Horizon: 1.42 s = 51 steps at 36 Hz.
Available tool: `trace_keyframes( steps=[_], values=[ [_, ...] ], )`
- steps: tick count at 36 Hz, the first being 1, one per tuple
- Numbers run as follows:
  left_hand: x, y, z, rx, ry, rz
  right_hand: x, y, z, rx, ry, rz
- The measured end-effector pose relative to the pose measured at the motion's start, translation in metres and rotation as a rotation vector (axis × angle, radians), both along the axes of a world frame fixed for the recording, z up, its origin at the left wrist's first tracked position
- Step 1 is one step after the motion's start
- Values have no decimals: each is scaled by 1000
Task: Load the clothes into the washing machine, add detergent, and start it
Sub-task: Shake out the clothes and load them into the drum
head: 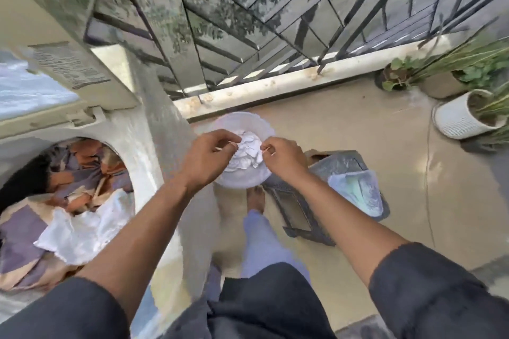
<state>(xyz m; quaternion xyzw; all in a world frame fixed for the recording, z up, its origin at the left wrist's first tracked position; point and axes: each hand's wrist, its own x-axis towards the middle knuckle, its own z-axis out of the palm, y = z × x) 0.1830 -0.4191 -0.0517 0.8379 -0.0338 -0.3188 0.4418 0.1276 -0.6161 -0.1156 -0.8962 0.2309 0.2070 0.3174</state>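
The top-loading washing machine (pixel 146 151) stands at the left with its lid (pixel 68 63) raised. Its drum holds patterned purple, orange and cream clothes (pixel 68 173) and a white cloth (pixel 82 231). In the middle of the view both hands meet over a white bucket (pixel 242 181) on the floor. A crumpled white bag or cloth (pixel 249 153) sits in the bucket. My left hand (pixel 209 154) pinches its left edge and my right hand (pixel 283 157) pinches its right edge, fingers curled. I cannot tell what the white bundle contains.
A dark basket (pixel 300 209) lies on the tan floor to the right of the bucket, with a pale plastic bag (pixel 358 192) on it. Potted plants (pixel 468 107) stand at the far right. A metal railing (pixel 275 22) runs along the back. My foot (pixel 256 201) is below the bucket.
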Motion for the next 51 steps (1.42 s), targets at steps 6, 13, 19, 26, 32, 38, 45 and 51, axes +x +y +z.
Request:
trace_keyframes(
  steps=[6,13,19,26,32,38,45,51],
  values=[
    [2,-42,-93,135,142,119,20,-40,-87,-2,183,199],
    [-3,-60,-215,262,349,224,40,-57,-219,63,325,342],
    [4,-54,-302,316,427,353,65,-58,-341,172,394,229],
    [11,-60,-371,230,454,619,94,-45,-467,242,481,9],
    [-6,-53,-398,235,478,670,99,-41,-525,335,551,-104],
    [-13,-48,-403,282,547,704,106,-50,-537,403,628,-282],
    [-8,-58,-400,246,541,714,118,-53,-528,530,643,-392],
    [1,-67,-396,206,516,657,100,-43,-469,373,478,-318]
  ],
)
